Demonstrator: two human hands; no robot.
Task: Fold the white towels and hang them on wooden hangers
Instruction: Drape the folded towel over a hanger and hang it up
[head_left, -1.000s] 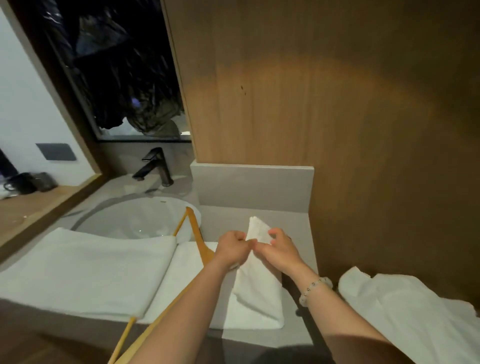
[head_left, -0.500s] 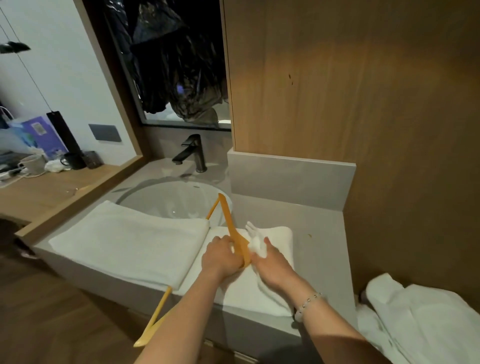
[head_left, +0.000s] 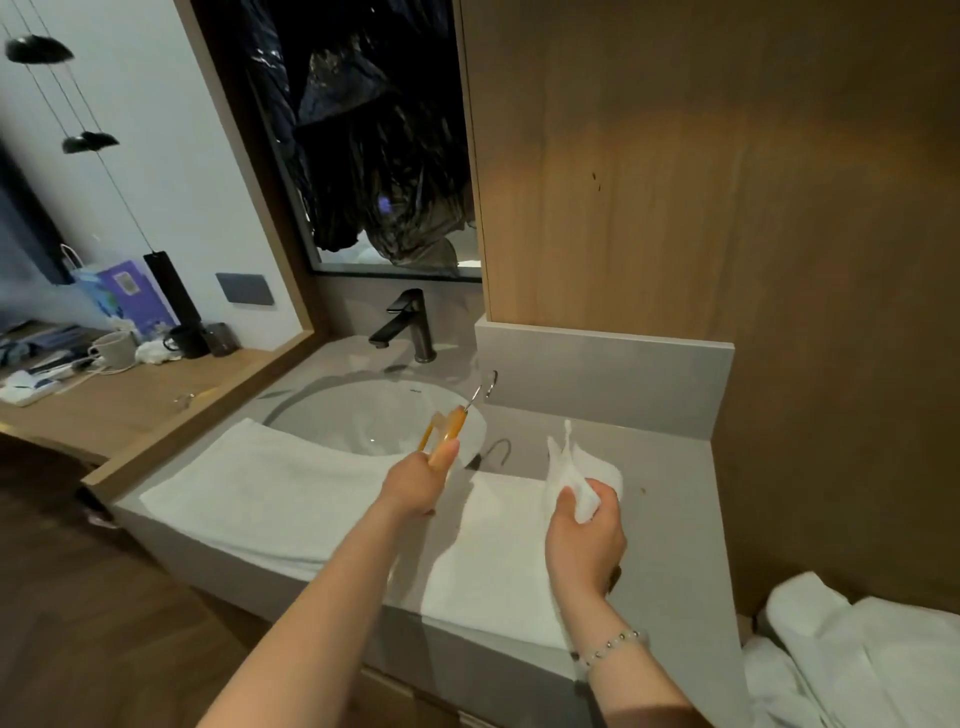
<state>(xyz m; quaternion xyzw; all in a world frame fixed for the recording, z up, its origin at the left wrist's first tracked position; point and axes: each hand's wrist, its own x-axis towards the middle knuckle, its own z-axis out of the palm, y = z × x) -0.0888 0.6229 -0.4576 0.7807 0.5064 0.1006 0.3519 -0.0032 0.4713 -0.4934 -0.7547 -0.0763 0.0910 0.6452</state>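
- Nearest, we see the right hand (head_left: 584, 540), its fingers curled round a bunched small white towel (head_left: 569, 470), raised above a flat towel (head_left: 488, 571) on the grey worktop (head_left: 670, 519).
- Just left, the left hand (head_left: 415, 480) grips a wooden hanger (head_left: 450, 430), its metal hook pointing away from us.
- A larger folded towel (head_left: 270, 493) lies further left, in front of the sink (head_left: 363, 410).
- Behind the sink we see a black tap (head_left: 410, 325).

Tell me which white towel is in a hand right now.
The small towel bunched in the right hand, raised above the counter. The large folded towel and the middle towel lie flat; the white heap sits aside.
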